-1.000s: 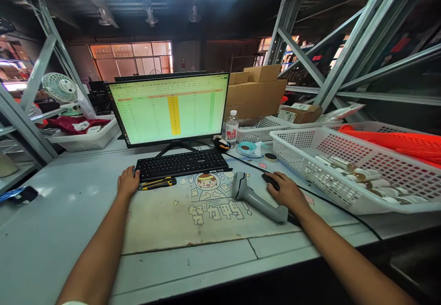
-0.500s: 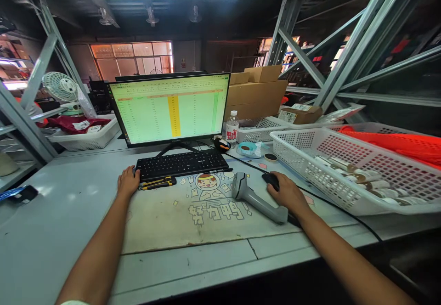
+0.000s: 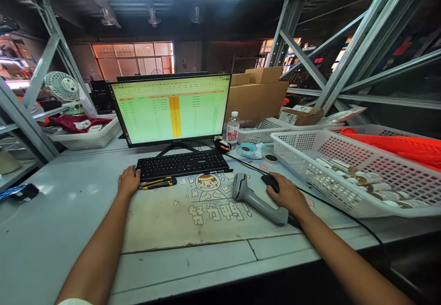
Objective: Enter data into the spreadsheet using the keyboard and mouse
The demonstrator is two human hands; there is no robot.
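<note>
My right hand (image 3: 286, 195) is wrapped over a black computer mouse (image 3: 270, 183) on the desk mat. My left hand (image 3: 128, 181) lies at the left end of the black keyboard (image 3: 182, 165), holding nothing, its fingers stretched forward against the keyboard's edge. Between my hands a grey barcode scanner (image 3: 260, 205) rests on its side, its handle end close to my right wrist. Just below the keyboard are yellow-and-black utility knives (image 3: 158, 183). Behind it stands a monitor (image 3: 172, 112) showing a spreadsheet with one orange column.
A white perforated basket (image 3: 303, 176) with several rolls (image 3: 368, 178) and red material stands at the right. A water bottle (image 3: 233, 128) and blue tape (image 3: 248, 149) sit behind the scanner. Cardboard boxes (image 3: 255, 96) are stacked behind; another white basket (image 3: 86, 138) is at left.
The spreadsheet on the monitor has changed, with more text in its upper rows and a shorter green outlined area at right. Both hands stay nearly in place.
</note>
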